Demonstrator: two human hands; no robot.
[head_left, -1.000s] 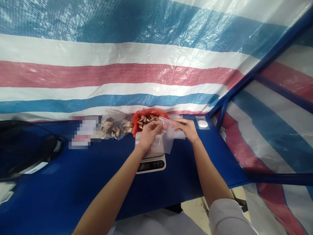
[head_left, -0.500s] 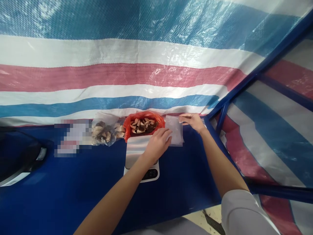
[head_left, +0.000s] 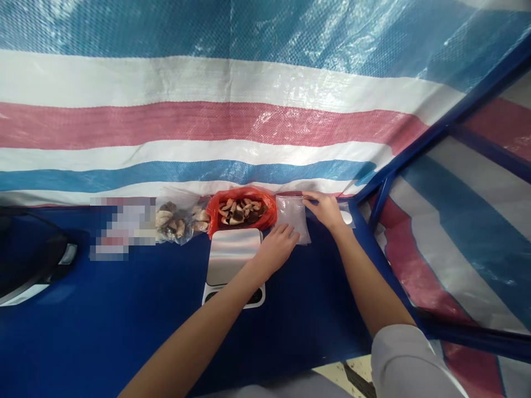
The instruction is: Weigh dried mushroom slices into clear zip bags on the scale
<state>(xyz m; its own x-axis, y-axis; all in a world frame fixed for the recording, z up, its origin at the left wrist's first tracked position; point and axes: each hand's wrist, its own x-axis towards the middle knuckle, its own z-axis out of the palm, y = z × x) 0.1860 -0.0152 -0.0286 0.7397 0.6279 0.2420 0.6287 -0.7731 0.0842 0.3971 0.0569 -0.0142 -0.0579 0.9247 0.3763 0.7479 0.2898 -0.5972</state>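
Observation:
A stack of clear plastic bags (head_left: 290,210) lies flat on the blue table, right of a red plastic bag (head_left: 212,213) holding dried mushroom pieces (head_left: 243,211). My left hand (head_left: 279,246) rests with its fingers stretched over the lower left part of the clear bags, holding nothing. At their upper right corner, my right hand (head_left: 326,210) pinches the edge between thumb and forefinger. Below the red bag stands a white kitchen scale (head_left: 232,257) with a bare metal plate; my left forearm covers part of its control panel.
Clear bags of mushroom pieces (head_left: 172,224) lie left of the red bag. A small clear packet with a white round piece (head_left: 347,217) lies at the right. A black object (head_left: 33,260) stands at the far left. Striped sheeting (head_left: 207,127) and a blue frame bar (head_left: 418,143) enclose the table.
My left hand has moved slightly right and down, onto the clear bags. My right hand stays at their upper right corner. The view has shifted a little.

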